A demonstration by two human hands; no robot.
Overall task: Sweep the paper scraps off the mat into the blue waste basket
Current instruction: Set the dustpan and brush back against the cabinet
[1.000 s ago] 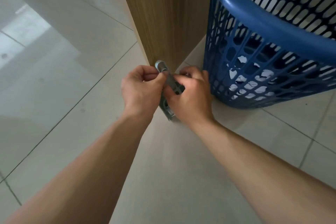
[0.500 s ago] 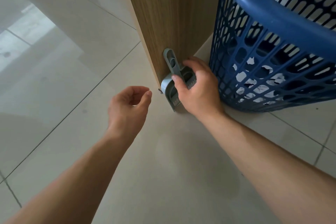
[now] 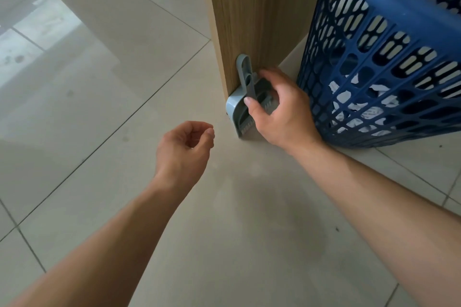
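Note:
The blue waste basket (image 3: 389,20) stands on the floor at the right, with white paper scraps (image 3: 374,104) showing through its slotted wall. A grey dustpan (image 3: 233,107) with a brush handle (image 3: 244,70) stands upright against the foot of a wooden panel, just left of the basket. My right hand (image 3: 282,112) holds the dustpan, thumb on its front and fingers curled over its far side. Apart from it, lower left, my left hand (image 3: 184,149) hovers loosely curled and holds nothing. No mat is in view.
The wooden panel (image 3: 249,7) rises from the floor between the open tiles and the basket. Glossy pale floor tiles (image 3: 99,107) spread to the left and toward me. The basket nearly touches my right wrist.
A second ago both hands held the dustpan set. My left hand has let go and drawn back toward me. The dustpan now stands upright against the panel under my right hand.

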